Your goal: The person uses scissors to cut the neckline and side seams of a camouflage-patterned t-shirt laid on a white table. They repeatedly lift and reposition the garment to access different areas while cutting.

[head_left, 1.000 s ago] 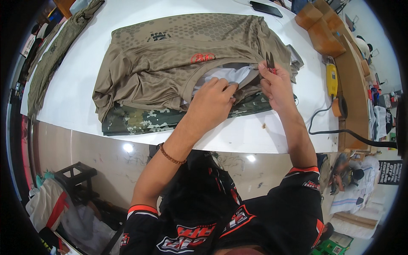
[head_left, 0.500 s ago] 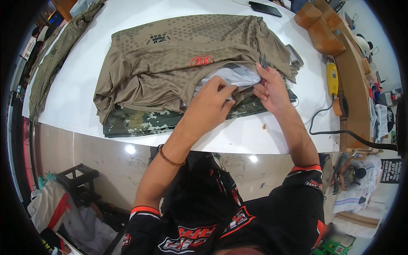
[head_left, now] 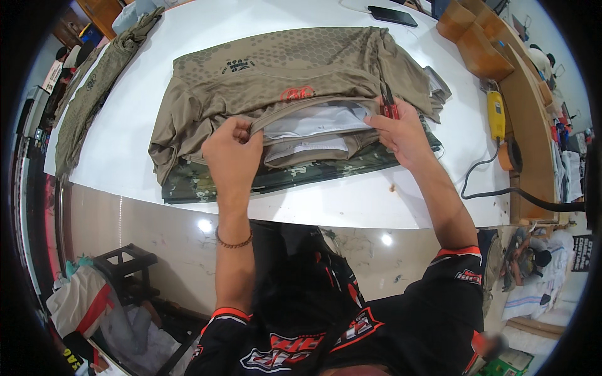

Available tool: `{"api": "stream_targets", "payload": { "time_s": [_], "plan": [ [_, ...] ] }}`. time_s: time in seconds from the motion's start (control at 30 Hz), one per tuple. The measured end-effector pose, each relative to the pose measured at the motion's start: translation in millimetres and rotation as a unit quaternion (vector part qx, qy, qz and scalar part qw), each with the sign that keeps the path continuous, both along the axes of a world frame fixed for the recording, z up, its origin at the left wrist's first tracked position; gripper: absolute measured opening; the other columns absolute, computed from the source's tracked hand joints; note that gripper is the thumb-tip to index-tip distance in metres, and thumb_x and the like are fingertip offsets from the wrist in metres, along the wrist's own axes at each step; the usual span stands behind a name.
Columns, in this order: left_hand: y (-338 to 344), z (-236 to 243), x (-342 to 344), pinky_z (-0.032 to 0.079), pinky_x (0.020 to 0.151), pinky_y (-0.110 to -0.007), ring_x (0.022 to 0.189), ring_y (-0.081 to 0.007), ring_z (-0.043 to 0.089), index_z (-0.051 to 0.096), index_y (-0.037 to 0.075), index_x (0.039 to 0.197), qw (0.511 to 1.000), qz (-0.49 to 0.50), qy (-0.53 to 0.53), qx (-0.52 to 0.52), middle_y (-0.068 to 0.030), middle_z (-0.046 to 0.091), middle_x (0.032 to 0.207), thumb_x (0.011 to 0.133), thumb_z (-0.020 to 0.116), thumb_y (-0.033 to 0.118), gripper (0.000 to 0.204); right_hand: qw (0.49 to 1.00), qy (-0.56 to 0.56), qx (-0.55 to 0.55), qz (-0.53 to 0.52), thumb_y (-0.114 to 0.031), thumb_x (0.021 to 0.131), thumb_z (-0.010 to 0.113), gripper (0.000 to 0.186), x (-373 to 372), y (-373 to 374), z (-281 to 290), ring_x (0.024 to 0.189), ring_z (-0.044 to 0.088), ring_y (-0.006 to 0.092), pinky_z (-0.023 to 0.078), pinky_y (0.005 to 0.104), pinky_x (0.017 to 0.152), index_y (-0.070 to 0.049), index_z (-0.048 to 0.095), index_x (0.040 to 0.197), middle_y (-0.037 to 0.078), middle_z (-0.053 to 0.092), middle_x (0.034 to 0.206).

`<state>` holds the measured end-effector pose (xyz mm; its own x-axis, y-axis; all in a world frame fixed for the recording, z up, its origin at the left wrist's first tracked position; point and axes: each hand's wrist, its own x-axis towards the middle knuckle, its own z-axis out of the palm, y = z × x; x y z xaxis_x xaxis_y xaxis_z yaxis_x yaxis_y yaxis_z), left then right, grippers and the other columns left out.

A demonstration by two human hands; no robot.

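Note:
An olive-brown shirt [head_left: 207, 94] with hexagon pattern and red print lies over folded camouflage fabric [head_left: 200, 188]. My left hand [head_left: 233, 150] pinches the left side of the shirt's neckline. My right hand [head_left: 401, 135] is closed around small snips [head_left: 389, 108] with red handles, blades pointing up and away from me, and also touches the right side of the neckline. Between my hands the opening shows white inner fabric [head_left: 313, 122], with a lower fold of brown and white cloth beneath it.
A long folded olive garment [head_left: 94, 88] lies at the table's left. A phone [head_left: 392, 16], cardboard dividers [head_left: 476, 44], a yellow tool [head_left: 496, 116] with a black cable and a tape roll [head_left: 510, 154] line the back and right. A person [head_left: 527, 257] appears beyond the right side, below table level.
My left hand has moved left along the neckline, and the opening is stretched wider, showing more white fabric. My right hand still has the snips and has shifted slightly.

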<state>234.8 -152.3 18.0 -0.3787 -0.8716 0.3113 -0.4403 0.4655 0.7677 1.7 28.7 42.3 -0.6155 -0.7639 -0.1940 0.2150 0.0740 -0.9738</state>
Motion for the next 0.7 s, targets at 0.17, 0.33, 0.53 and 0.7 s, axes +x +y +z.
{"api": "stream_targets", "payload": {
  "time_s": [0.17, 0.33, 0.53, 0.7],
  "plan": [
    [-4, 15, 3, 0.054, 0.061, -0.024, 0.067, -0.0141, 0.070, 0.072, -0.003, 0.086, 0.954, -0.021, 0.191, 0.229, -0.0072, 0.071, 0.073, 0.089, 0.077, 0.014, 0.018, 0.969, 0.244, 0.036, -0.030, -0.007, 0.083, 0.076, 0.018, -3, -5, -18, 0.057, 0.044, 0.0062, 0.034, 0.0247, 0.053, -0.005, 0.061, 0.093, -0.003, 0.054, 0.070],
    [-12, 10, -7, 0.060, 0.070, -0.030, 0.072, -0.0178, 0.071, 0.068, -0.003, 0.095, 0.912, -0.024, 0.297, 0.281, -0.0093, 0.071, 0.084, 0.097, 0.072, 0.017, 0.021, 0.914, 0.388, 0.106, -0.047, -0.008, 0.083, 0.075, 0.015, -1, -3, -16, 0.063, 0.045, 0.0069, 0.038, 0.0254, 0.059, -0.007, 0.061, 0.091, -0.003, 0.053, 0.070],
    [-17, 3, -17, 0.060, 0.090, -0.042, 0.094, -0.0227, 0.069, 0.059, -0.001, 0.111, 0.745, -0.070, 0.507, 0.427, -0.0113, 0.068, 0.100, 0.105, 0.058, 0.022, 0.024, 0.996, 0.076, -0.011, -0.044, -0.003, 0.089, 0.071, 0.018, -11, -2, -17, 0.050, 0.039, 0.0069, 0.029, 0.0268, 0.044, -0.007, 0.056, 0.098, -0.003, 0.049, 0.068],
    [-23, -14, -16, 0.057, 0.092, -0.045, 0.100, -0.0250, 0.068, 0.057, 0.002, 0.115, 0.713, -0.028, 0.492, 0.498, -0.0096, 0.067, 0.108, 0.107, 0.053, 0.022, 0.022, 0.985, -0.134, -0.100, -0.046, -0.001, 0.093, 0.065, 0.018, -11, -3, -16, 0.041, 0.034, 0.0065, 0.021, 0.0261, 0.036, -0.010, 0.056, 0.106, -0.002, 0.051, 0.071]
  ]
}}
